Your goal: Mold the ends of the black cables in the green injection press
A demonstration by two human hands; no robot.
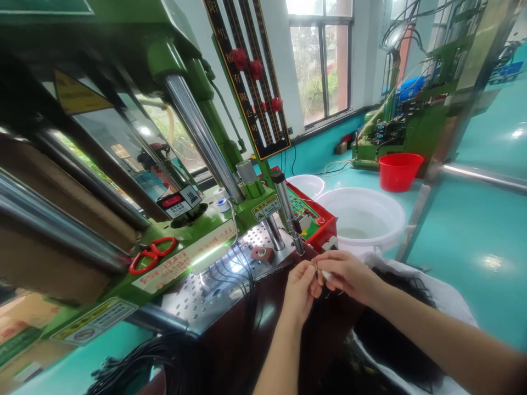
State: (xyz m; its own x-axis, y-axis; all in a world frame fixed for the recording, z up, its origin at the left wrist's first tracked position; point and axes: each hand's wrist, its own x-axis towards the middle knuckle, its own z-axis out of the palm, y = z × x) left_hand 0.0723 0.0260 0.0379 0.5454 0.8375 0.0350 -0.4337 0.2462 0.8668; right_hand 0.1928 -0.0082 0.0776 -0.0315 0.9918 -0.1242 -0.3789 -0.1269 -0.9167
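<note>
My left hand (302, 288) and my right hand (349, 274) meet above the dark table's right end, fingertips nearly touching. Both are closed in a pinch around a tiny brownish piece (315, 264), too small to name. A whitish bit (326, 275) shows at my right fingers; I cannot tell what it is. To the left of my hands, thin black cables (247, 291) run from the perforated metal plate (187, 300) over the dark table edge (267, 307). A reddish-brown block with a hole (262, 254) rests on the plate.
A green press (214, 219) with steel columns stands at left, red-handled scissors (153, 255) on its ledge. Behind my hands are a red control box (325, 227) and a white tub (358, 216). Black cables (164, 356) are bundled at lower left; a white sack (448, 296) holds black material.
</note>
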